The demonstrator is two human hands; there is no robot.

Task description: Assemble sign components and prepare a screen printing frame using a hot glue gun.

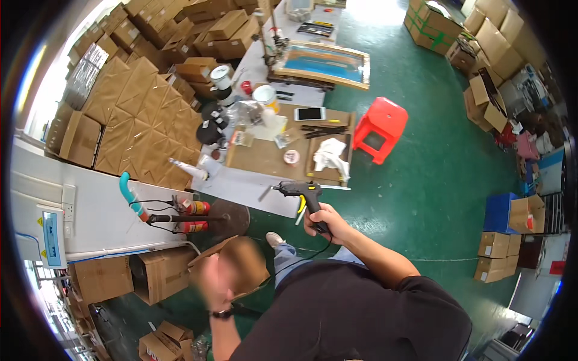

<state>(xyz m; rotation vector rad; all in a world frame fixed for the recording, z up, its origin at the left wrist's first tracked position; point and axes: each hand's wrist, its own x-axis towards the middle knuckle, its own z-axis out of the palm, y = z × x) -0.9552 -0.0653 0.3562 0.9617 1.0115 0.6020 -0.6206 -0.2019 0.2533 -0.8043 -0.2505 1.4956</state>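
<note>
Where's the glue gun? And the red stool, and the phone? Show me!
Glue gun (310, 196): head view, the top of its black handle.
Red stool (383, 122): head view, the red plastic above its opening.
Phone (310, 114): head view, the middle of its dark screen.

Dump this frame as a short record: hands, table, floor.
right_hand: holding black glue gun with yellow trigger
left_hand: motion-blurred, at an open cardboard box; grip unclear
table: white surface carrying phone, crumpled white cloth, framed blue screen
floor: green; red stool right of table
</note>
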